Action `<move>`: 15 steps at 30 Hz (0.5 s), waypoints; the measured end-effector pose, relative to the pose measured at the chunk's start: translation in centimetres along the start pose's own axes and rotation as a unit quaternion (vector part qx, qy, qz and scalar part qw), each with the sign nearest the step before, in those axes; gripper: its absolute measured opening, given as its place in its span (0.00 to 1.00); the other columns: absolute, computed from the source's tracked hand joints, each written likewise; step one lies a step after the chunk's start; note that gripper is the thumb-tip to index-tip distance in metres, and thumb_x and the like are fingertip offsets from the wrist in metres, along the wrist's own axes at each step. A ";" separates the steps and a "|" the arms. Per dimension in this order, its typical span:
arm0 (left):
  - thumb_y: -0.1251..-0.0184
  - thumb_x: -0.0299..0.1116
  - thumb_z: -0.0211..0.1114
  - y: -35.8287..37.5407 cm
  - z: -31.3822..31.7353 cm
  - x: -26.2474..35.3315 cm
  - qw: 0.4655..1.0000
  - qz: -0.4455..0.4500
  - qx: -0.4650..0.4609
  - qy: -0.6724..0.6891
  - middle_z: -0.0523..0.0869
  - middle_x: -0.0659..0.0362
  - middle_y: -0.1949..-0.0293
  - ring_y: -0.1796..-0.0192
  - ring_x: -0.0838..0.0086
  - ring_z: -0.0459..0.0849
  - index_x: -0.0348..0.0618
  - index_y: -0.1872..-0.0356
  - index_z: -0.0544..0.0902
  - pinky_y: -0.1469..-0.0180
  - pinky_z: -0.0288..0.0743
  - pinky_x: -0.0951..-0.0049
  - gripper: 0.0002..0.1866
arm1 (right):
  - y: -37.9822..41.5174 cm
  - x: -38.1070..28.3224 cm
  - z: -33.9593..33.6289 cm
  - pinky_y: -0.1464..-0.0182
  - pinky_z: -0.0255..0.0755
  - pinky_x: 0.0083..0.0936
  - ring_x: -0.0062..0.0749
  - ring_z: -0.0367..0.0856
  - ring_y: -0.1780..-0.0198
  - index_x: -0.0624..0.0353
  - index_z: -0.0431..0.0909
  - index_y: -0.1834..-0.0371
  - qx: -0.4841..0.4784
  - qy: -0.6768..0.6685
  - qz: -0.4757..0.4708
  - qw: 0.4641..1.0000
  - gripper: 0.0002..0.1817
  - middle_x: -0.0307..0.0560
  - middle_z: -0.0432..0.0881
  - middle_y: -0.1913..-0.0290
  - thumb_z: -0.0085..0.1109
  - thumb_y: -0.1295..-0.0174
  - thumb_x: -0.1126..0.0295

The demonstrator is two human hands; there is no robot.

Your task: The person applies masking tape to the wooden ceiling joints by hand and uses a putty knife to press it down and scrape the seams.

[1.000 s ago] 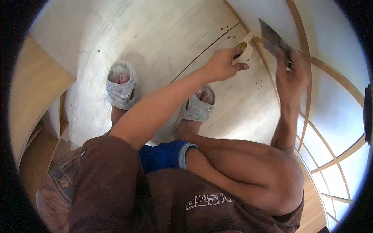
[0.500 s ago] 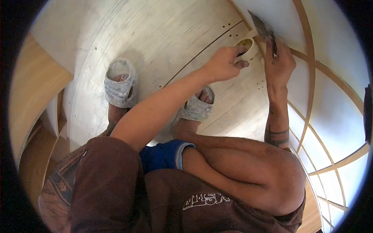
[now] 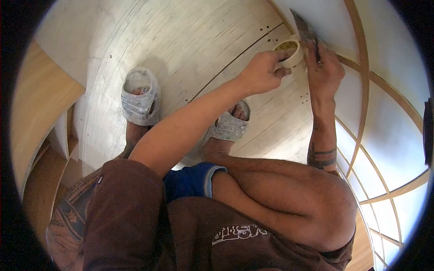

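Observation:
My left hand (image 3: 266, 71) is closed on a roll of cream masking tape (image 3: 297, 56), with the fingers at its core and the thumb at its lower edge. The open ring of the roll faces up toward me. Right beside it, my right hand (image 3: 326, 72) grips a putty knife (image 3: 302, 26), its dark, worn blade pointing up and to the left along the white panel. A short stretch of tape shows between the roll and the fingers of my right hand, which sit close together at the knife's handle.
A white panel wall with wooden strips (image 3: 363, 81) curves along my right. Pale plywood flooring (image 3: 181, 40) with a dark seam and screw holes lies below. My feet in worn slippers (image 3: 140, 97) stand on it. Wooden cabinetry (image 3: 49, 90) is at the left.
The tape roll has turned slightly and moved a little right, closer to my right hand. The putty knife has shifted slightly; both hands keep their holds.

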State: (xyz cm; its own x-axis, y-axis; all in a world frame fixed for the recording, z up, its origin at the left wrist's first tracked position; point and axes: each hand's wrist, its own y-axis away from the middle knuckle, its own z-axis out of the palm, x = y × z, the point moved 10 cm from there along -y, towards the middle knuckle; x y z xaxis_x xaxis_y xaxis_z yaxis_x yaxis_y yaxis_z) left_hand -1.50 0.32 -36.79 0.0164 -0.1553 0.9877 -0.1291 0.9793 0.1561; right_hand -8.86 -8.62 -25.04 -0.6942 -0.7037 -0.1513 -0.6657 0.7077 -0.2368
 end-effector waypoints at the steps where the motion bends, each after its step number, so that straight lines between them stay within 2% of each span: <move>1: 0.32 0.35 0.74 0.0 0.0 0.1 1.000 0.005 0.000 -0.003 0.88 0.37 0.46 0.43 0.49 0.89 0.28 0.41 0.83 0.40 0.79 0.59 0.24 | 0.0 0.1 0.2 0.60 0.83 0.41 0.50 0.89 0.63 0.60 0.88 0.56 -0.001 0.000 0.000 1.000 0.09 0.54 0.89 0.62 0.71 0.33 0.66; 7: 0.32 0.34 0.73 0.4 0.0 0.0 1.000 0.014 0.020 0.008 0.88 0.37 0.47 0.44 0.47 0.88 0.28 0.41 0.83 0.41 0.79 0.57 0.23 | -0.1 0.2 0.9 0.59 0.83 0.41 0.51 0.89 0.62 0.59 0.89 0.54 -0.008 0.005 0.000 1.000 0.10 0.54 0.89 0.60 0.70 0.33 0.66; 10: 0.32 0.34 0.73 0.4 -0.2 -0.5 0.999 -0.001 0.043 -0.013 0.88 0.36 0.47 0.43 0.45 0.87 0.28 0.41 0.82 0.40 0.79 0.56 0.23 | -0.3 0.2 1.1 0.60 0.82 0.42 0.52 0.88 0.62 0.58 0.88 0.56 0.004 0.026 -0.029 0.999 0.09 0.54 0.88 0.61 0.69 0.33 0.66; 12: 0.32 0.34 0.73 0.3 -0.2 -0.5 0.999 -0.007 0.045 -0.020 0.88 0.36 0.48 0.44 0.44 0.87 0.29 0.41 0.83 0.40 0.79 0.55 0.23 | -0.6 -0.6 0.8 0.68 0.76 0.34 0.42 0.83 0.73 0.61 0.90 0.56 0.020 0.031 -0.076 0.996 0.10 0.52 0.86 0.70 0.73 0.33 0.66; 15: 0.33 0.35 0.73 0.2 -0.3 -0.4 0.999 -0.011 0.047 -0.025 0.87 0.36 0.49 0.45 0.43 0.87 0.29 0.42 0.83 0.41 0.79 0.53 0.23 | -0.7 0.3 1.5 0.67 0.77 0.35 0.44 0.84 0.72 0.61 0.90 0.58 -0.022 0.033 -0.045 0.998 0.10 0.53 0.87 0.68 0.72 0.32 0.65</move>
State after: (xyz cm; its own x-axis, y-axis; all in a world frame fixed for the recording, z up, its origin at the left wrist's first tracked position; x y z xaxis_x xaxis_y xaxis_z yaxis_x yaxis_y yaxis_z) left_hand -1.25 0.59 -37.15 -0.0286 -0.1844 0.9824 -0.2219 0.9595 0.1737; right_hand -8.17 -9.40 -26.33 -0.6462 -0.7602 -0.0670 -0.7370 0.6444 -0.2038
